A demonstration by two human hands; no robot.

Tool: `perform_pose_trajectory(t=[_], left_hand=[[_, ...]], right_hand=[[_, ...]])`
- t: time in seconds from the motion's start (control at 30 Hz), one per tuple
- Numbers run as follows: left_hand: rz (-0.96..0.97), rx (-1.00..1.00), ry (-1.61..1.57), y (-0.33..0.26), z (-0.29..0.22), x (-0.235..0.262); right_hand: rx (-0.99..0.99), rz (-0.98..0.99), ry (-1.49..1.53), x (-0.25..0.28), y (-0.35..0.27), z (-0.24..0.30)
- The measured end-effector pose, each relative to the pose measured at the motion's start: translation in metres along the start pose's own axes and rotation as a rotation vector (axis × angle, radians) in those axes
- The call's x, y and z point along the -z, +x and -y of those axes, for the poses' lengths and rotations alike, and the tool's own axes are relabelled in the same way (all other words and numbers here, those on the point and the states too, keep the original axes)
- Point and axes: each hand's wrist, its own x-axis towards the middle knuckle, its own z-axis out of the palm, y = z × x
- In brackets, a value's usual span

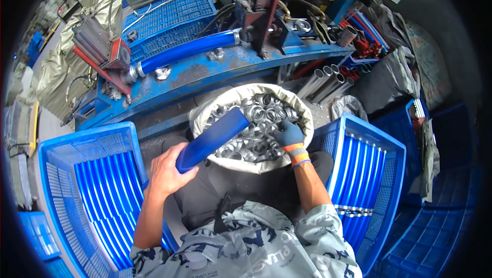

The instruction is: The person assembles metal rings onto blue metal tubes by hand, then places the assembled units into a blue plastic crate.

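Observation:
My bare left hand is wrapped round the lower end of a smooth blue tube. The tube slants up to the right, over the left part of a round container lined with pale cloth. Shiny metal rings fill the container in a loose heap. On its right side my right hand, in a dark blue glove with an orange and grey cuff, reaches in among the rings. The gloved fingers curl downward against them; what they grip, if anything, is hidden.
A blue crate of blue tubes stands at left, another crate of tubes with metal ends at right. Beyond, a blue bench carries a blue tube between two red-framed fixtures. Bare metal pipes lie under its right end.

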Motion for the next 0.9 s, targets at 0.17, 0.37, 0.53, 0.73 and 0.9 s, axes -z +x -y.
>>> perform_pose_trajectory(t=[0.17, 0.37, 0.53, 0.73, 0.9], left_hand=[[0.023, -0.075, 0.064, 0.002, -0.037, 0.013], [-0.031, -0.214, 0.114, -0.001, -0.075, 0.035], [-0.055, -0.282, 0.18, -0.003, -0.092, 0.053], [-0.073, -0.28, 0.229, -0.011, -0.087, 0.063], [-0.09, -0.285, 0.225, -0.014, -0.08, 0.063]], right_hand=[[-0.351, 0.273, 1.227, 0.011, -0.032, -0.016], [-0.022, 0.401, 1.879, 0.054, -0.085, 0.028], [0.059, 0.309, 1.681, 0.084, -0.095, 0.055], [0.231, 0.206, 1.637, 0.11, -0.099, 0.101], [0.175, 0.277, 1.492, 0.117, -0.105, 0.106]])
